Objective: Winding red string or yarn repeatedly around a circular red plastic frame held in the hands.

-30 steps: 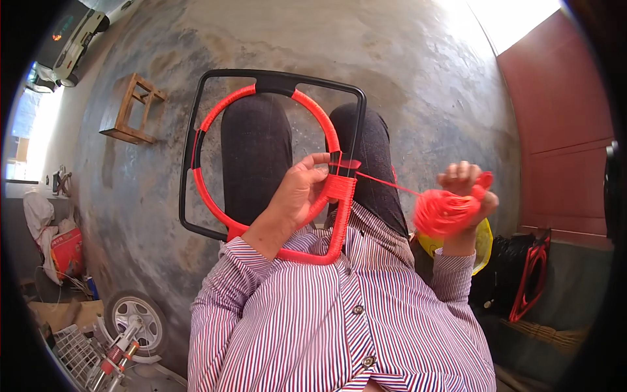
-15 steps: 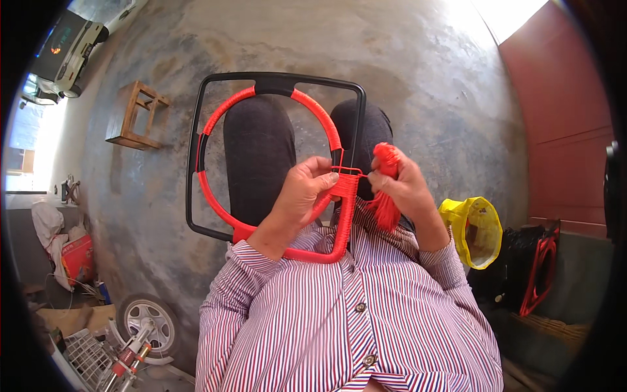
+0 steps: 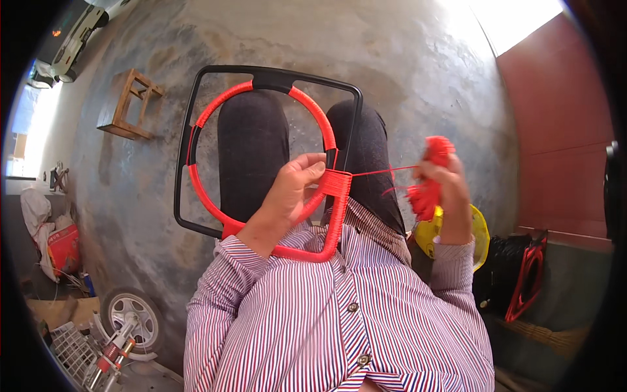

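Across my lap lies a black frame (image 3: 184,145), a rounded square with a ring inside it, much of it wrapped in red cord. My left hand (image 3: 295,186) is closed on the frame, thumb and fingers pinching it beside the tight red wrapping (image 3: 337,185) at the right. Out to the right, my right hand (image 3: 447,175) grips a bundle of red cord (image 3: 439,149), its loose ends hanging below the fist. A single taut strand (image 3: 385,172) runs from the wrapping to that hand. Bare black patches show at the ring's top and left.
A small wooden stool (image 3: 130,108) stands at the far left. To the right are a yellow container (image 3: 480,238), partly behind my right arm, and a black item with a red frame (image 3: 526,277). A wheel (image 3: 134,320) is at lower left, a red door (image 3: 562,124) at far right.
My right hand has moved away to the right with the cord bundle, drawing the strand out straight. The loop around the frame has been pulled down tight. My left hand keeps hold.
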